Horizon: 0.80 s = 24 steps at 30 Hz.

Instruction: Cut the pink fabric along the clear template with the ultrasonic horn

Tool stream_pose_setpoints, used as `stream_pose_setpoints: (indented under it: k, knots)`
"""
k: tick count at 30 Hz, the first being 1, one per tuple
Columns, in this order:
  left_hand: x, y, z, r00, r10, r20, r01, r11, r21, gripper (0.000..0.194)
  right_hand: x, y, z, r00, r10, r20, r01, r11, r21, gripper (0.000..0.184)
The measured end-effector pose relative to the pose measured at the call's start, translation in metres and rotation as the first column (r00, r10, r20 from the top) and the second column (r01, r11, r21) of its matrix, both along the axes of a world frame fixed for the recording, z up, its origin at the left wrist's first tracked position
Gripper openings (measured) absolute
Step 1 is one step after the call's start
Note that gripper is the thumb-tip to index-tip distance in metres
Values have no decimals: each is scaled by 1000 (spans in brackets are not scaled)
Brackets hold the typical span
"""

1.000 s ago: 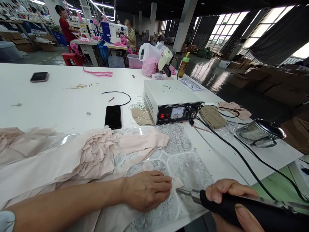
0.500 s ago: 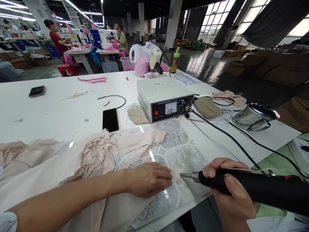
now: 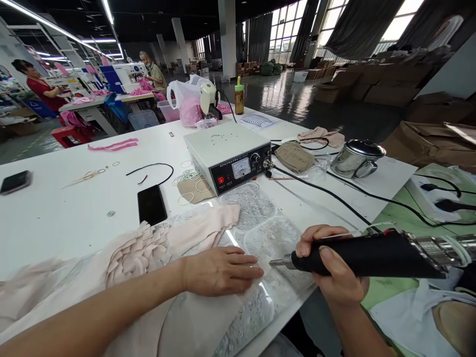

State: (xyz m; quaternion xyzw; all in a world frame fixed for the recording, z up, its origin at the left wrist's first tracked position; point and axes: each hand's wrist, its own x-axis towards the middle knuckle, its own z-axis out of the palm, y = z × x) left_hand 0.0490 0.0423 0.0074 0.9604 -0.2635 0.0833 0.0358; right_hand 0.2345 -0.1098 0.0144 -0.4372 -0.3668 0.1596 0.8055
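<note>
My left hand point(image 3: 219, 270) lies flat, fingers stretched out, pressing pale pink fabric point(image 3: 193, 317) onto a clear plastic sheet point(image 3: 275, 233) near the table's front edge. My right hand point(image 3: 330, 275) is wrapped round a black handheld tool point(image 3: 364, 255). Its metal tip point(image 3: 277, 262) points left and sits just right of my left fingertips, above the fabric's edge. A black cable point(image 3: 320, 191) runs from the tool's side to a white control box point(image 3: 226, 153) with a dial.
A stack of folded pink pieces point(image 3: 137, 248), a black phone point(image 3: 151, 204), loose rings point(image 3: 189, 176), a steel pot point(image 3: 355, 158) and a bottle point(image 3: 240, 96) sit on the white table point(image 3: 55, 213). Other people work at sewing machines far left. Cardboard boxes point(image 3: 427, 139) stand right.
The view has swung right and up. My right hand has lifted the tool so more of its body shows; the tip stays near my left fingertips. My left hand stays on the fabric.
</note>
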Motion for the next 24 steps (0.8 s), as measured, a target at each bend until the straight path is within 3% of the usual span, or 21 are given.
stream_pose_setpoints:
  k: [6, 12, 17, 24]
  knots:
    - [4, 4, 3, 998, -56, 12, 56, 998, -2, 29, 1, 2, 1, 1000, -16, 15, 16, 1000, 2, 12]
    - [6, 7, 5, 994, -53, -93, 52, 999, -15, 26, 0, 0, 0, 999, -34, -5, 34, 999, -24, 10]
    - [7, 11, 1, 989, -60, -135, 45, 993, -112, 8, 0, -1, 0, 999, -38, -25, 37, 999, -36, 10]
    - [10, 13, -6, 981, -61, -186, 14, 969, -248, 11, 0, -4, 1, 998, -40, -51, 37, 998, -57, 10]
